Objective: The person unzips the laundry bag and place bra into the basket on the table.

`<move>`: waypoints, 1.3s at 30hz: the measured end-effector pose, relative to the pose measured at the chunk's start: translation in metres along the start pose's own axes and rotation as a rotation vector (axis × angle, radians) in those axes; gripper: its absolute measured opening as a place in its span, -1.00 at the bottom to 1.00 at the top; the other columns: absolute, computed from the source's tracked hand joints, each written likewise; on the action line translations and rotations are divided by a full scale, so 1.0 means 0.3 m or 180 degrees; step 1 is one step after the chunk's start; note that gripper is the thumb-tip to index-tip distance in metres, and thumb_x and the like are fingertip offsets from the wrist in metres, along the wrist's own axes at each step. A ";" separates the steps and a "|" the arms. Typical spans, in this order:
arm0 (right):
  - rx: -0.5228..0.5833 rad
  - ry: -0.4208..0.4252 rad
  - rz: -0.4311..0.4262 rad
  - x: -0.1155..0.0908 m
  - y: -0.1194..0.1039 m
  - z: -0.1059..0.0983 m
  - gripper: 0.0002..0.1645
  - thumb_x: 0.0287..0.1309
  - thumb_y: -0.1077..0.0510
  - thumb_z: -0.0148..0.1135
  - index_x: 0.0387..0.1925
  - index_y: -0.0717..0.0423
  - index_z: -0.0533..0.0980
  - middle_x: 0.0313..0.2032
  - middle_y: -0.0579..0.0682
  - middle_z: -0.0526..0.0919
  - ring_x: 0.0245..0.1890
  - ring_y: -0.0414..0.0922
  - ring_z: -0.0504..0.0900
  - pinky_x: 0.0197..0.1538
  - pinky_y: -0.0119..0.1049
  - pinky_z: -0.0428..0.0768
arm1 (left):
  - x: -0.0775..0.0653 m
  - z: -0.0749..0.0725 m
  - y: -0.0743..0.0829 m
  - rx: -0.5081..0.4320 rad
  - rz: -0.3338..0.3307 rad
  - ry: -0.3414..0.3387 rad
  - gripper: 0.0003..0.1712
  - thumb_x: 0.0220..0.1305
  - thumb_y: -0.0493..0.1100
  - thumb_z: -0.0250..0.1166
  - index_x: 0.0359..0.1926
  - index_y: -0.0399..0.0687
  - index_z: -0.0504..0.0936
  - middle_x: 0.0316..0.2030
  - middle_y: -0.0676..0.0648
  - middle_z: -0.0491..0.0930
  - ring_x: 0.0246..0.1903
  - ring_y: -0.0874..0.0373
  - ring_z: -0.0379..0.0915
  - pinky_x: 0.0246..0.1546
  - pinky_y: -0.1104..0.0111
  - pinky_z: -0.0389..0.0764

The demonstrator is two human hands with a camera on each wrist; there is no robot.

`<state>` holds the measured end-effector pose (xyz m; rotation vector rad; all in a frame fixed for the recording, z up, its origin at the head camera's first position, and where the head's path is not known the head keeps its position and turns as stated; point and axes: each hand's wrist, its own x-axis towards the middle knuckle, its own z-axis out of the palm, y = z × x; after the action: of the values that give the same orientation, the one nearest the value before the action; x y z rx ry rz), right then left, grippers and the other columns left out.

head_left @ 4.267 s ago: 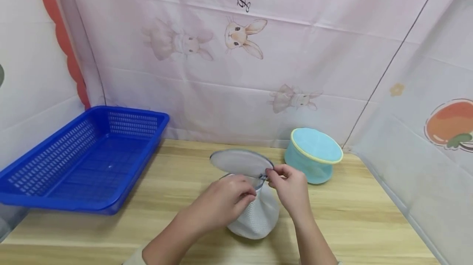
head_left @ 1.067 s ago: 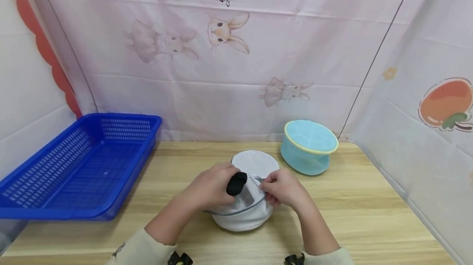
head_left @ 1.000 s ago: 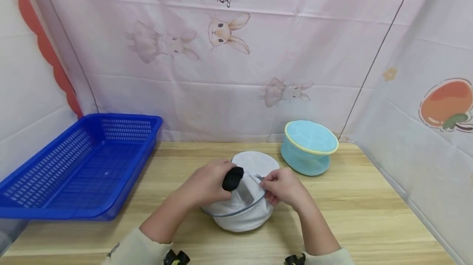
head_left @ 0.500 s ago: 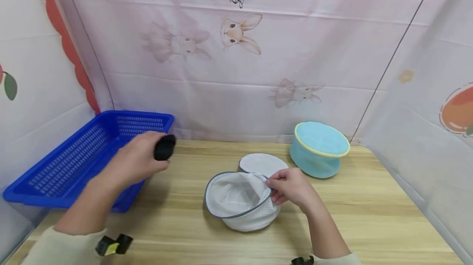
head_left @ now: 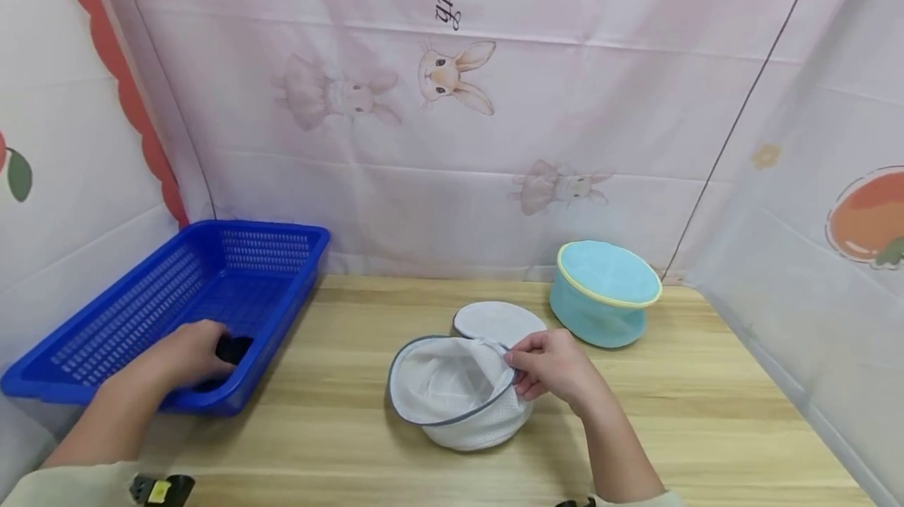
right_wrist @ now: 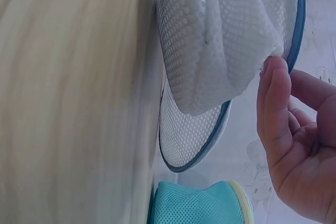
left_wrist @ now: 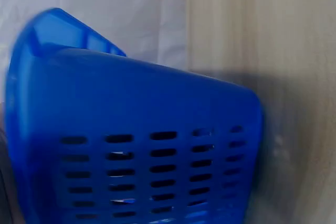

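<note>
Low inside the near end of the blue plastic basket (head_left: 286,311), my left hand (head_left: 189,354) holds a small black bundle (head_left: 233,348), perhaps rolled cloth. The basket's slotted wall (left_wrist: 142,98) fills much of the left wrist view, where the bundle is hidden. My right hand (head_left: 554,370) pinches the grey-edged rim of a white mesh laundry bag (head_left: 476,432) on the table. The bag's mouth gapes upward, and its round lid (head_left: 497,321) lies folded back behind it. Fingers (right_wrist: 275,103) and thumb meet at the rim in the right wrist view.
Behind the white bag and to its right stands a light-blue mesh bag (head_left: 600,319) with yellow piping, near the back wall. The wooden table (head_left: 339,460) is bounded by fabric-covered walls at the back and sides.
My left hand has drawn the black bundle out of the white bag and carried it left, down into the basket. Earlier the lid came up and back; the right hand stays at the rim.
</note>
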<state>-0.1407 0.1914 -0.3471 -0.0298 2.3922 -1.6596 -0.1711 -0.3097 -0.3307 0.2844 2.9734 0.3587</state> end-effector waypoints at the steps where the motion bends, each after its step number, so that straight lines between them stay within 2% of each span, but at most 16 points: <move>1: -0.0007 0.0000 0.0010 0.003 -0.001 0.004 -0.78 0.17 0.20 0.32 -0.29 0.34 0.62 -0.63 0.03 0.63 -0.66 -0.16 0.62 -0.49 -0.22 0.70 | -0.002 0.008 -0.009 -0.0007 0.0003 -0.0069 -0.45 0.01 -0.05 0.46 -0.14 -0.45 0.58 -0.29 -0.26 0.60 -0.27 -0.11 0.51 -0.28 0.03 0.54; 3: -0.0030 0.0014 0.0031 0.010 -0.003 0.012 -0.79 0.16 0.20 0.33 -0.30 0.33 0.63 -0.63 0.04 0.63 -0.66 -0.16 0.63 -0.48 -0.21 0.70 | -0.006 0.016 -0.021 -0.0040 -0.0007 -0.0159 -0.50 0.02 -0.07 0.44 -0.16 -0.40 0.59 -0.30 -0.21 0.59 -0.29 -0.05 0.46 -0.30 0.06 0.52; 4: -0.0045 0.0022 0.0039 0.014 -0.005 0.015 -0.80 0.16 0.20 0.33 -0.31 0.32 0.63 -0.64 0.04 0.63 -0.66 -0.16 0.63 -0.48 -0.21 0.70 | -0.007 0.016 -0.023 -0.0054 -0.0002 -0.0187 -0.49 0.03 -0.06 0.43 -0.13 -0.42 0.59 -0.27 -0.24 0.60 -0.26 -0.09 0.48 -0.27 0.04 0.53; 7: -0.0158 0.0059 0.0074 0.019 -0.011 0.025 -0.80 0.15 0.17 0.33 -0.34 0.29 0.64 -0.65 0.04 0.63 -0.66 -0.16 0.62 -0.51 -0.22 0.69 | -0.017 -0.002 -0.014 -0.0068 -0.0056 -0.0206 -0.41 0.10 -0.02 0.41 -0.04 -0.46 0.58 -0.17 -0.37 0.61 -0.15 -0.25 0.53 -0.17 -0.08 0.56; 9: -0.0303 0.0042 0.0104 0.020 -0.013 0.028 -0.77 0.16 0.13 0.34 -0.36 0.27 0.63 -0.66 0.04 0.62 -0.67 -0.16 0.61 -0.52 -0.22 0.68 | -0.024 -0.020 0.003 -0.0023 -0.0101 -0.0165 -0.32 0.17 0.03 0.38 0.05 -0.51 0.54 -0.05 -0.48 0.57 -0.02 -0.40 0.49 -0.10 -0.20 0.53; 14: -0.0809 -0.0100 0.0265 0.001 -0.017 0.028 -0.63 0.20 -0.07 0.32 -0.25 0.19 0.59 -0.69 0.09 0.60 -0.75 -0.12 0.57 -0.62 -0.21 0.63 | -0.051 -0.049 0.085 0.0055 -0.0196 0.0014 -0.37 0.36 0.05 0.22 0.18 -0.43 0.49 0.11 -0.52 0.48 0.14 -0.51 0.33 -0.06 -0.36 0.42; 17: -0.1042 -0.0129 0.0421 -0.014 -0.014 0.029 -0.57 0.21 -0.16 0.29 -0.16 0.12 0.56 -0.71 0.12 0.58 -0.79 -0.10 0.55 -0.67 -0.21 0.59 | -0.078 -0.049 0.157 0.0001 -0.0083 0.0252 -0.46 0.41 -0.02 0.16 0.19 -0.37 0.51 0.14 -0.47 0.48 0.16 -0.48 0.33 -0.01 -0.37 0.39; 20: -0.1178 -0.0200 0.0516 -0.020 -0.002 0.037 -0.58 0.23 -0.17 0.26 -0.13 0.08 0.55 -0.72 0.13 0.58 -0.79 -0.08 0.56 -0.67 -0.20 0.59 | -0.105 -0.040 0.251 -0.0038 0.0205 0.0722 -0.53 0.37 -0.08 0.21 0.16 -0.31 0.56 0.13 -0.40 0.52 0.15 -0.41 0.38 0.04 -0.32 0.41; 23: -0.1196 -0.0350 0.0462 -0.012 0.005 0.052 -0.66 0.24 -0.07 0.26 -0.16 0.11 0.55 -0.68 0.13 0.61 -0.75 -0.05 0.60 -0.65 -0.18 0.61 | -0.123 -0.014 0.380 -0.0183 0.0685 0.1041 -0.63 0.31 -0.12 0.28 0.08 -0.18 0.62 0.13 -0.27 0.55 0.16 -0.28 0.44 0.11 -0.22 0.45; 25: -0.1136 -0.0471 0.0379 0.005 0.001 0.064 -0.71 0.24 0.01 0.26 -0.17 0.16 0.54 -0.66 0.14 0.63 -0.71 -0.02 0.64 -0.62 -0.16 0.63 | -0.127 0.018 0.471 -0.0314 0.1062 0.1033 -0.67 0.28 -0.10 0.33 0.04 -0.06 0.66 0.13 -0.15 0.56 0.17 -0.14 0.46 0.16 -0.10 0.48; 27: -0.1053 -0.0572 0.0308 0.030 -0.013 0.081 -0.71 0.24 0.08 0.25 -0.12 0.21 0.52 -0.62 0.16 0.66 -0.66 0.00 0.68 -0.58 -0.15 0.66 | -0.123 0.056 0.555 -0.0403 0.1377 0.0831 -0.68 0.25 -0.06 0.36 0.02 0.02 0.67 0.12 -0.06 0.57 0.17 -0.01 0.47 0.18 0.01 0.51; 29: -0.0987 -0.0639 0.0226 0.059 -0.034 0.098 -0.66 0.26 0.10 0.23 -0.04 0.25 0.50 -0.56 0.17 0.69 -0.59 0.03 0.71 -0.53 -0.14 0.67 | -0.105 0.096 0.624 -0.0335 0.1638 0.0676 -0.63 0.21 -0.02 0.39 0.03 0.03 0.66 0.09 -0.03 0.57 0.15 0.07 0.47 0.18 0.10 0.53; 32: -0.0932 -0.0670 0.0122 0.111 -0.066 0.132 -0.57 0.30 0.11 0.21 0.10 0.27 0.48 -0.43 0.19 0.73 -0.47 0.06 0.74 -0.44 -0.11 0.70 | -0.051 0.153 0.697 -0.0024 0.1744 0.0455 -0.49 0.16 0.02 0.42 0.11 -0.03 0.60 0.08 -0.08 0.56 0.12 0.03 0.46 0.14 0.08 0.53; 34: -0.0923 -0.0681 0.0018 0.147 -0.076 0.155 -0.53 0.30 0.10 0.20 0.16 0.27 0.47 -0.35 0.19 0.73 -0.39 0.06 0.74 -0.39 -0.09 0.70 | -0.001 0.191 0.728 0.0241 0.1650 0.0378 -0.43 0.14 0.03 0.43 0.15 -0.04 0.55 0.05 -0.11 0.55 0.08 -0.03 0.47 0.05 0.03 0.56; 36: -0.0963 -0.0716 -0.0061 0.181 -0.080 0.174 -0.51 0.30 0.10 0.20 0.19 0.25 0.46 -0.30 0.18 0.73 -0.34 0.03 0.72 -0.37 -0.11 0.70 | 0.050 0.226 0.751 0.0492 0.1458 0.0297 -0.40 0.12 0.02 0.45 0.15 -0.05 0.52 -0.02 -0.12 0.56 0.01 -0.06 0.48 -0.08 0.03 0.58; 39: -0.1154 -0.0758 -0.0205 0.214 -0.076 0.190 -0.51 0.27 0.09 0.22 0.16 0.23 0.49 -0.31 0.16 0.71 -0.38 0.00 0.69 -0.41 -0.17 0.67 | 0.117 0.276 0.758 0.0721 0.1247 0.0372 -0.56 0.11 -0.10 0.41 0.02 -0.06 0.55 -0.20 -0.10 0.55 -0.17 -0.05 0.50 -0.29 0.07 0.57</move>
<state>-0.1945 0.1212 -0.3563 -0.3473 2.4882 -1.1484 -0.1539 -0.0672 -0.3582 0.9066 3.0615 0.0751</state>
